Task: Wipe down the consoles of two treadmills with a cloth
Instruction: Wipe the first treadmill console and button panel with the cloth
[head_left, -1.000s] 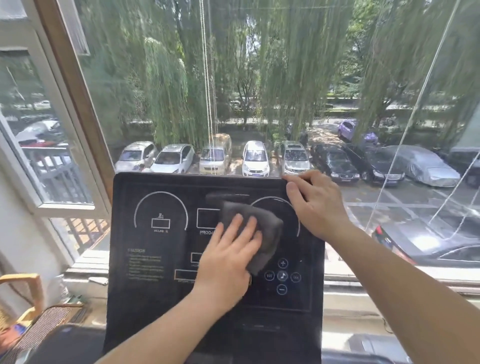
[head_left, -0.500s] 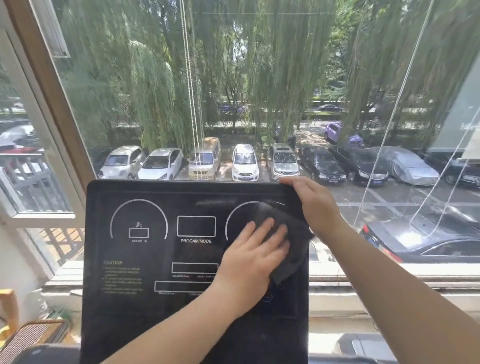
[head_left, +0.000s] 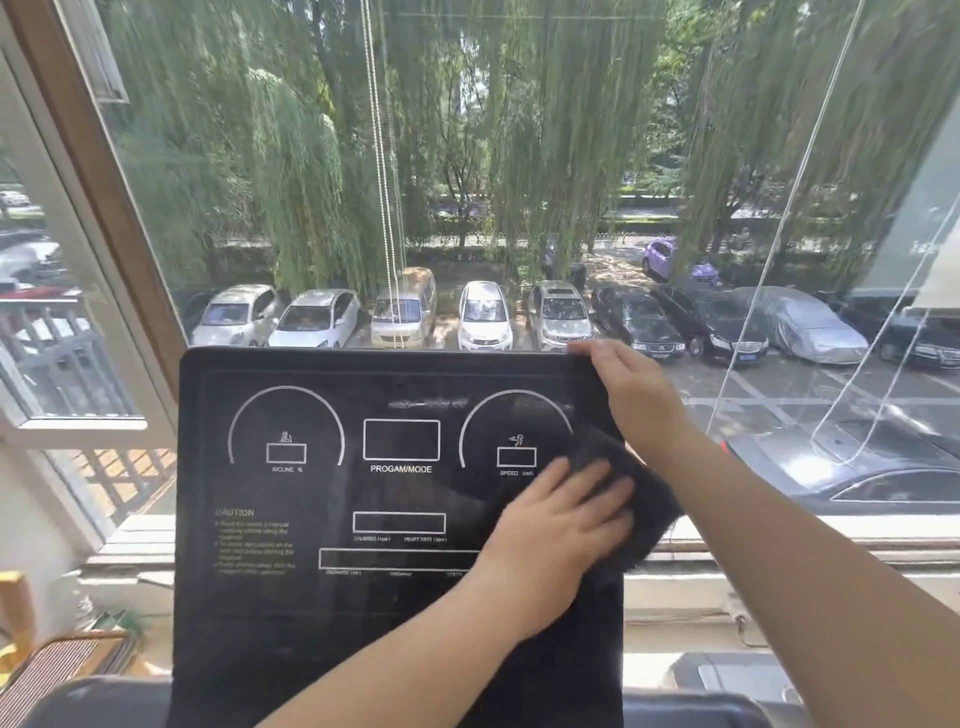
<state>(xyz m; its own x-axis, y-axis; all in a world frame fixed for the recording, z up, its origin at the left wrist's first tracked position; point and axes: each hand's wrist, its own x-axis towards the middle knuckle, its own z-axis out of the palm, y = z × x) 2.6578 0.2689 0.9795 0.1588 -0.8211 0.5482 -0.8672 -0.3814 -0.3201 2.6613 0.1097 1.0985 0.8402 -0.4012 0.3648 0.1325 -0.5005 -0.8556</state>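
Note:
A black treadmill console (head_left: 311, 613) with white dial markings stands upright in front of me. My left hand (head_left: 563, 535) lies flat on a dark grey cloth (head_left: 652, 512), pressing it against the console's right side; the cloth hangs past the right edge. My right hand (head_left: 631, 395) grips the console's top right corner. Only this one console is in view.
Behind the console is a large window (head_left: 519, 156) with a sill (head_left: 805, 535), bead cords hanging in front of the glass. A wooden chair (head_left: 31, 649) stands at the lower left. Parked cars and willow trees lie outside.
My left hand has slid the cloth from the console's centre to its right edge, uncovering the right dial. My right hand has stayed at the top right corner.

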